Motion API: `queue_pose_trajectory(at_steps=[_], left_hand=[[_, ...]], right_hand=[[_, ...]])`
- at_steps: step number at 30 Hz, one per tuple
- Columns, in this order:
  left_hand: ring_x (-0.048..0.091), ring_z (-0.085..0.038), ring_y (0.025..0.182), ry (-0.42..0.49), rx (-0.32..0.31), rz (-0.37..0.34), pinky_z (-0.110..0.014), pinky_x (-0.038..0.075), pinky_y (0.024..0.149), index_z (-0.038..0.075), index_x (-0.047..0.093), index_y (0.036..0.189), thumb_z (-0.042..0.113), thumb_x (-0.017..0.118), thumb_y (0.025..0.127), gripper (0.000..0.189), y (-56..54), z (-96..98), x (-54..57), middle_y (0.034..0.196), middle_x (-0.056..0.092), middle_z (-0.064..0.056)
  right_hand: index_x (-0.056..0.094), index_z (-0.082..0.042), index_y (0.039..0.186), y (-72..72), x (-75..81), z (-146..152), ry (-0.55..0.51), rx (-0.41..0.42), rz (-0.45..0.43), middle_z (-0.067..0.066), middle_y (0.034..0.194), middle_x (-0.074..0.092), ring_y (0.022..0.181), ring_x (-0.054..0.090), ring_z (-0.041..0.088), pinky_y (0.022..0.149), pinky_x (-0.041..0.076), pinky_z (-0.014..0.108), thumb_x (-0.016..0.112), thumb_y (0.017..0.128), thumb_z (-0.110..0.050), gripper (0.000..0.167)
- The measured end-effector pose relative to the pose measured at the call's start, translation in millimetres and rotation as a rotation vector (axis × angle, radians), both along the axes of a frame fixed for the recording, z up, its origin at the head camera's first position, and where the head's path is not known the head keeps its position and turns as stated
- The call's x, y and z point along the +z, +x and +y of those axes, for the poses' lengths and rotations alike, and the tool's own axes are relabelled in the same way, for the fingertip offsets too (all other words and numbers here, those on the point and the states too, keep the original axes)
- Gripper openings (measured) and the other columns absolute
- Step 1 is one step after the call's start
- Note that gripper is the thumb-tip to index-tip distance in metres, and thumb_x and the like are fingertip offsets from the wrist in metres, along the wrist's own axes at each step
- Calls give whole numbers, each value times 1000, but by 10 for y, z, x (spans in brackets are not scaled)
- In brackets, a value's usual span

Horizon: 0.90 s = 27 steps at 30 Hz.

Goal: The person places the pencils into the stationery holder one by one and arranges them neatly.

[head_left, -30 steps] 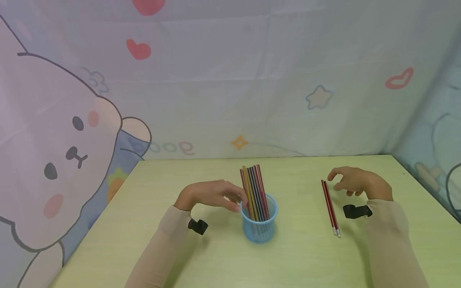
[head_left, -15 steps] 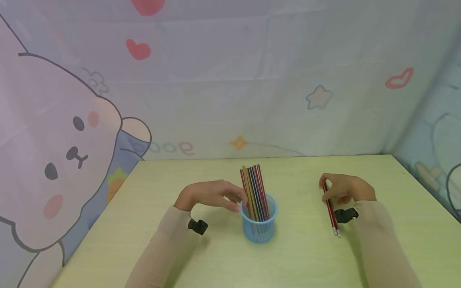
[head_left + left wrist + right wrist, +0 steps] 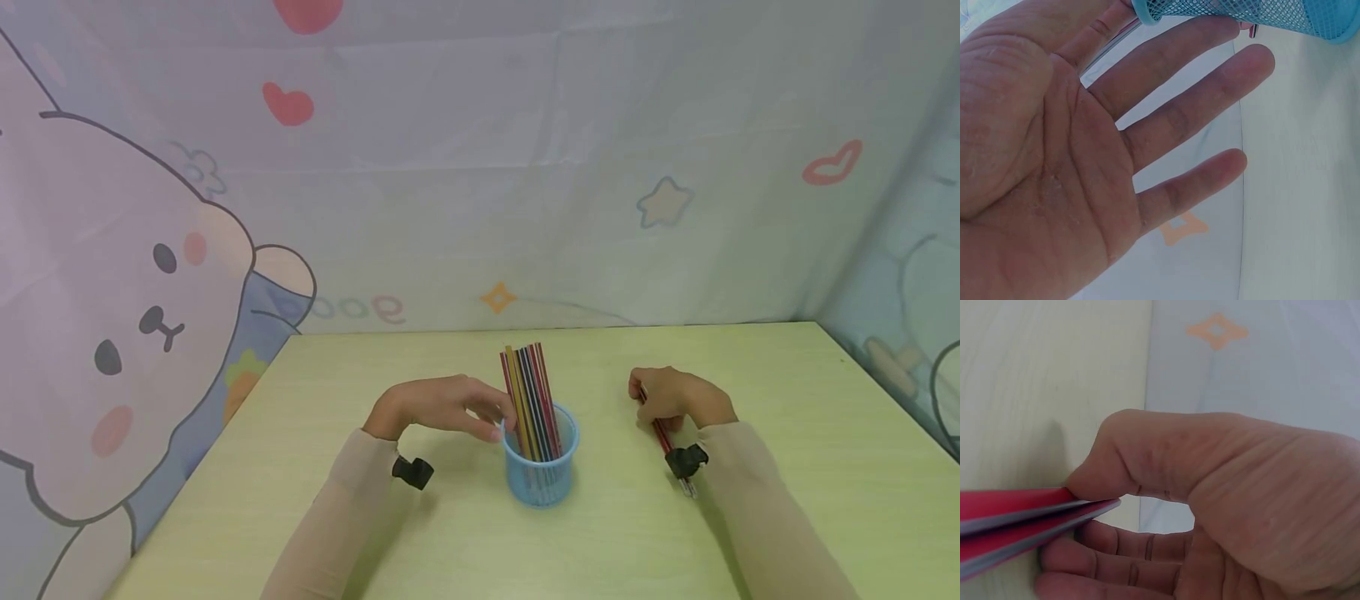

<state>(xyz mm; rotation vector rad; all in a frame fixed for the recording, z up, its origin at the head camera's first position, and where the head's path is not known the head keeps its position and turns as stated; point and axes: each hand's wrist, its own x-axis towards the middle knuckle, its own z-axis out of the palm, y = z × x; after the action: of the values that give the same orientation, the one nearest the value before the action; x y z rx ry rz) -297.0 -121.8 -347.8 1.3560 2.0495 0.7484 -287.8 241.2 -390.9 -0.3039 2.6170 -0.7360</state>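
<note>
A light blue mesh pen holder (image 3: 540, 485) stands upright on the table, with several red, yellow and dark pencils (image 3: 531, 404) leaning to the left in it. My left hand (image 3: 450, 406) pinches its left rim between thumb and index finger; the other fingers (image 3: 1194, 115) stretch out beside the mesh in the left wrist view. To the right of the holder, my right hand (image 3: 678, 396) grips two red pencils (image 3: 663, 437), their white eraser ends pointing toward me. The right wrist view has the thumb on one side of the pencils (image 3: 1019, 509) and the curled fingers on the other.
A pale yellow-green wooden table (image 3: 600, 550) lies under both hands. Behind it hangs a printed cloth backdrop (image 3: 465, 200), meeting the table's far edge. At the right edge runs a dark cable (image 3: 934, 387).
My right hand came left to the two red pencils on the table, took hold of them and shifted them left toward the holder. My left hand and the holder have stayed put.
</note>
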Motion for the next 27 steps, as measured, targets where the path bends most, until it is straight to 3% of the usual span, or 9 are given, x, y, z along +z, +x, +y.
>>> queue_pose_trajectory(at_steps=[3, 8, 14, 20, 27], left_hand=[[64, -8, 112, 2, 1, -4, -30, 51, 98, 12, 65, 111, 20, 65, 99, 15, 3, -3, 0, 116, 68, 2], [64, -8, 113, 5, 2, -11, -30, 51, 98, 16, 65, 110, 20, 64, 99, 12, 10, -9, 8, 115, 68, 3], [64, -9, 113, 18, -7, -26, -32, 51, 99, 15, 65, 111, 20, 64, 99, 12, 17, -3, 9, 117, 67, -1], [63, -8, 115, 12, 6, -34, -30, 51, 99, 15, 65, 111, 21, 64, 99, 13, 24, 10, 13, 119, 66, 0], [63, -8, 114, 8, 3, -34, -32, 49, 101, 13, 65, 112, 21, 64, 99, 15, 18, 16, 0, 118, 66, 0]], right_hand=[[50, -5, 98, -2, -11, -50, 19, 19, 24, 4, 70, 50, 50, 42, 14, 49, 40, 26, 65, 80, 0, 23], [52, -5, 99, 5, -10, -161, 32, 66, 54, 7, 79, 54, 52, 54, 18, 50, 50, 30, 65, 86, 1, 19], [55, -4, 102, 24, 22, -226, -7, 114, 41, 8, 80, 55, 56, 59, 20, 54, 55, 33, 62, 89, 4, 17], [60, -5, 102, 9, 44, -239, -45, 219, 72, 6, 76, 56, 52, 54, 16, 51, 50, 30, 57, 99, -3, 5], [62, -4, 108, 26, 179, -292, -103, 311, 135, 1, 57, 48, 46, 40, 11, 55, 43, 28, 47, 105, -6, 15]])
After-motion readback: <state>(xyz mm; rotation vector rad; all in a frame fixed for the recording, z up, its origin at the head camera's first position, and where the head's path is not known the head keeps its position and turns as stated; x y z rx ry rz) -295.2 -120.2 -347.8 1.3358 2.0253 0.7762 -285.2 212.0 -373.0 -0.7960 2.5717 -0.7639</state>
